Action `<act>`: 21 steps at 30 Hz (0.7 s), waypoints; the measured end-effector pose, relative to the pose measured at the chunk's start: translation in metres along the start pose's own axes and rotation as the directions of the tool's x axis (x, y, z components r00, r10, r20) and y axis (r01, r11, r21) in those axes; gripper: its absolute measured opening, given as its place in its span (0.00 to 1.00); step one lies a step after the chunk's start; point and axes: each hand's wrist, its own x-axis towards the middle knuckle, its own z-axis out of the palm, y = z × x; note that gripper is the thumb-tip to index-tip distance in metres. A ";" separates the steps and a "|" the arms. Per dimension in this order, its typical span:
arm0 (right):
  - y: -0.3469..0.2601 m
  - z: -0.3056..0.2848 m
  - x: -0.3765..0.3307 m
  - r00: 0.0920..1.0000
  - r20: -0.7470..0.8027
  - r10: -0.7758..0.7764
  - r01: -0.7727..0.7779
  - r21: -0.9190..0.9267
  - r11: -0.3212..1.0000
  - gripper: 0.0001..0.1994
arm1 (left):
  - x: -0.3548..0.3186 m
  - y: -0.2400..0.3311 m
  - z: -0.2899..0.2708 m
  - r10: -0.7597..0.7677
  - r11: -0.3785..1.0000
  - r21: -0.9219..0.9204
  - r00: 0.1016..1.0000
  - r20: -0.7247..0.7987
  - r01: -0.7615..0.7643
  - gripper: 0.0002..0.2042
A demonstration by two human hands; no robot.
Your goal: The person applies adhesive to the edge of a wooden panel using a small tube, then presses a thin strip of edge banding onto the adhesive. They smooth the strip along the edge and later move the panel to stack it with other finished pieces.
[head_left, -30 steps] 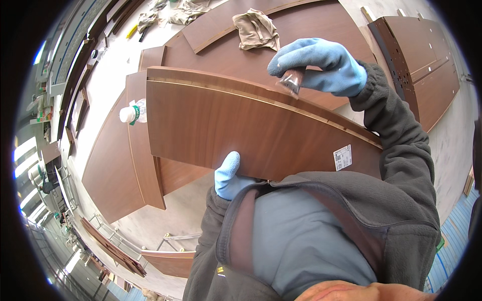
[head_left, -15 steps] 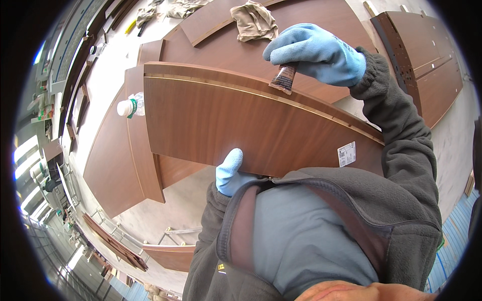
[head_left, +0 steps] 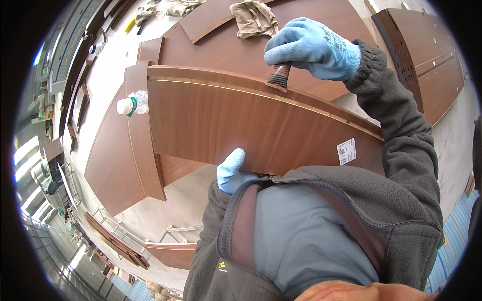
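Observation:
A long brown wood-grain panel (head_left: 226,120) lies tilted across the front of my body, with a white label (head_left: 347,151) near its right end. My left hand (head_left: 232,173), in a light blue glove, grips the panel's near edge. Its thumb rests on the face, and the fingers underneath are hidden. Above the far edge, my gloved right hand (head_left: 314,50) pinches a small dark squeeze tube (head_left: 278,78). The tube's flat crimped end points down toward the panel's edge strip; whether it touches cannot be made out.
A clear plastic bottle (head_left: 136,104) with a white cap sits beside the panel's left end. Beyond lie more brown panels (head_left: 221,52) and a crumpled beige cloth (head_left: 253,19). Further boards (head_left: 427,55) lie at the far right.
My right hand and the tube have moved slightly away from me and a little left along the far edge. The left hand keeps its grip on the panel.

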 end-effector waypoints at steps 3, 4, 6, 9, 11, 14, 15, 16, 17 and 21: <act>0.010 0.007 -0.007 0.997 0.057 0.058 -0.056 -0.037 0.998 0.18 | -0.001 0.001 -0.002 -0.011 0.999 0.044 0.999 -0.047 0.013 0.42; 0.015 0.009 -0.009 0.986 0.128 0.107 -0.093 -0.109 0.990 0.19 | -0.003 0.003 -0.003 -0.022 1.000 0.015 0.998 0.063 0.021 0.36; 0.018 0.013 -0.016 0.968 0.177 0.180 -0.167 -0.088 0.982 0.23 | -0.007 0.008 -0.002 -0.013 0.994 0.105 0.998 0.058 0.007 0.36; 0.023 0.014 -0.021 0.985 0.005 0.174 -0.172 -0.119 0.978 0.25 | -0.008 0.001 0.004 0.030 0.988 0.156 0.986 -0.162 -0.004 0.47; 0.026 0.009 -0.021 0.988 -0.051 0.148 -0.156 -0.212 0.965 0.24 | -0.007 -0.001 0.011 0.019 0.996 0.086 0.982 -0.189 -0.003 0.46; 0.023 0.001 -0.021 0.961 -0.056 0.272 -0.274 -0.034 0.961 0.15 | -0.003 0.000 0.020 0.016 0.999 0.036 0.961 -0.276 -0.006 0.46; 0.020 0.000 -0.020 0.965 -0.128 0.228 -0.225 0.038 0.974 0.20 | -0.002 -0.002 0.023 0.030 0.999 0.033 0.960 -0.278 -0.022 0.46; 0.017 0.001 -0.018 0.970 -0.156 0.188 -0.177 0.079 0.981 0.21 | -0.001 0.000 0.023 0.033 0.999 0.026 0.959 -0.281 -0.027 0.46; 0.013 0.002 -0.015 0.972 -0.184 0.148 -0.128 0.118 0.985 0.21 | -0.001 0.000 0.024 0.036 0.999 0.019 0.958 -0.284 -0.032 0.46; -0.012 0.004 -0.008 0.971 -0.170 0.166 -0.153 0.087 0.984 0.19 | -0.002 0.004 0.023 0.004 1.000 0.012 0.965 -0.263 -0.001 0.45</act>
